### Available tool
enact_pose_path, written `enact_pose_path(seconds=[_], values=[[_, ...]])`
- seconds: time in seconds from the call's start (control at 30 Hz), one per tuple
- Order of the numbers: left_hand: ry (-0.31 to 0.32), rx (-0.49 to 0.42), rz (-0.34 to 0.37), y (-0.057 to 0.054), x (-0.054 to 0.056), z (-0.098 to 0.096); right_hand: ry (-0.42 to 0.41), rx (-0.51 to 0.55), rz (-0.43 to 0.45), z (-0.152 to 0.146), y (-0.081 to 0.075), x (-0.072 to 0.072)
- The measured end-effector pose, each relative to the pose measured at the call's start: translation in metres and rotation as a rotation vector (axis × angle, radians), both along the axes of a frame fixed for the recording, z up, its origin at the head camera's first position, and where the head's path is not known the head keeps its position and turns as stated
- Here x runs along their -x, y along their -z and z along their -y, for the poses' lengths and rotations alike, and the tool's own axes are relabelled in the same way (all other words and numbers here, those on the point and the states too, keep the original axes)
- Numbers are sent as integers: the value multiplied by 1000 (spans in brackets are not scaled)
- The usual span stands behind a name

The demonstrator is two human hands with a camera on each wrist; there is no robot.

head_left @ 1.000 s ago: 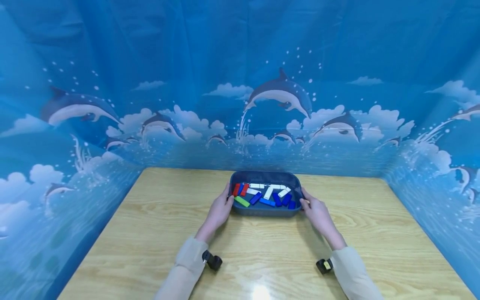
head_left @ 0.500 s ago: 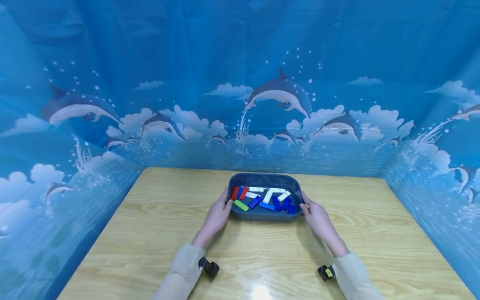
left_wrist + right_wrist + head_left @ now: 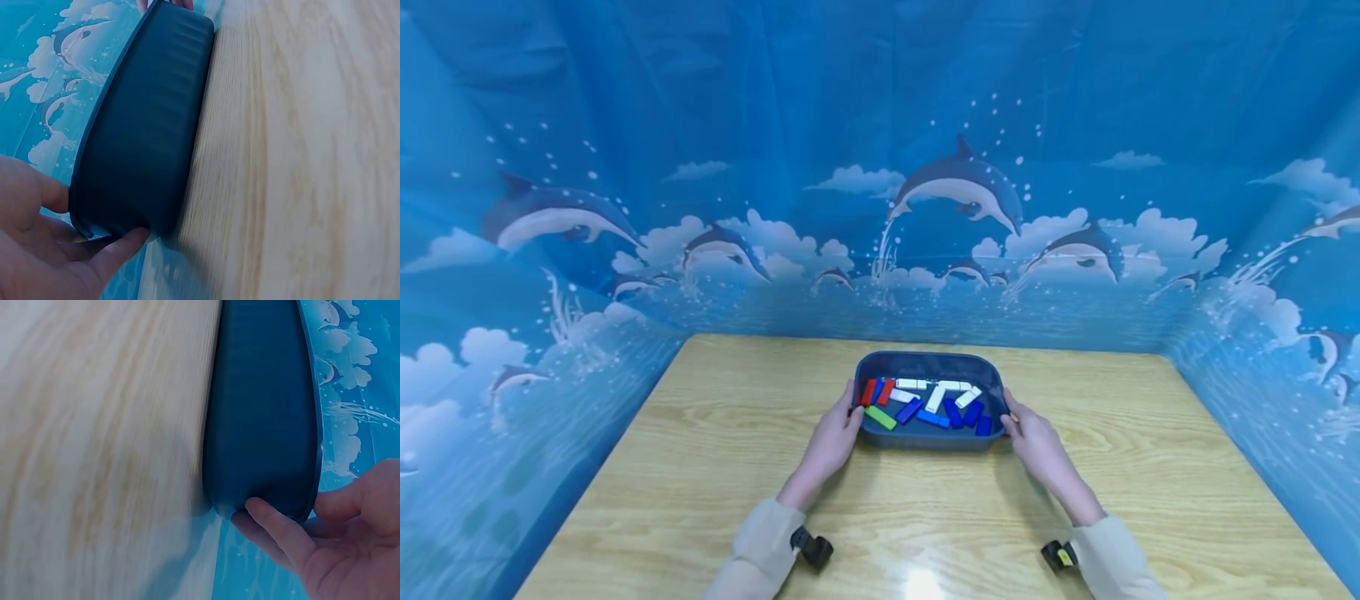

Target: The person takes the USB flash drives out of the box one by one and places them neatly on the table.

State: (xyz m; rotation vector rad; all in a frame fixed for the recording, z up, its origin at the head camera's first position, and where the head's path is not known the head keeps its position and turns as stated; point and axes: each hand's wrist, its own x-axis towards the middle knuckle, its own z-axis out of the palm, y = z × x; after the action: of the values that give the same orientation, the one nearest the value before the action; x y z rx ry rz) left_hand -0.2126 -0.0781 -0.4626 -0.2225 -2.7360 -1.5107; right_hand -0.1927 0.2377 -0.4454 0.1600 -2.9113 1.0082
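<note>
A dark blue-grey plastic bin point(image 3: 928, 442) with rounded corners is near the back of the table, gripped at both ends. My left hand point(image 3: 833, 433) holds its left end, thumb at the rim and fingers against the side wall. At the right end my right hand point(image 3: 1033, 435) grips in the same way. Inside lie several small blocks: red point(image 3: 868, 392), white point(image 3: 936, 397), dark blue point(image 3: 908, 410), a lighter blue one point(image 3: 933, 418) and a green one point(image 3: 881, 417). In both wrist views the bin's outer wall stands close over the wood.
The wood-grain table point(image 3: 715, 467) stretches around the bin on every side. Behind it and along both sides hangs a blue curtain point(image 3: 790, 192) printed with dolphins and clouds. A small black wrist camera point(image 3: 812, 548) sits at the left cuff, another point(image 3: 1058, 555) at the right.
Both hands have drawn the bin a little toward the person, away from the table's back edge. The forearms have come back with it, and the blocks keep their arrangement.
</note>
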Motion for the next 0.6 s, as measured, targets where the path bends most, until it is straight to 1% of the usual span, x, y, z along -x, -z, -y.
enact_pose_path(seconds=[0.23,0.4,0.6], values=[[-14,11,10,-1,-5,-1,9,-3,10,1,-1,-7],[-14,25,5,0,-9,-1,9,-21,-3,2,-1,-11],[-12,46,-23,0,-17,0,15,-31,-5,4,0,-18]])
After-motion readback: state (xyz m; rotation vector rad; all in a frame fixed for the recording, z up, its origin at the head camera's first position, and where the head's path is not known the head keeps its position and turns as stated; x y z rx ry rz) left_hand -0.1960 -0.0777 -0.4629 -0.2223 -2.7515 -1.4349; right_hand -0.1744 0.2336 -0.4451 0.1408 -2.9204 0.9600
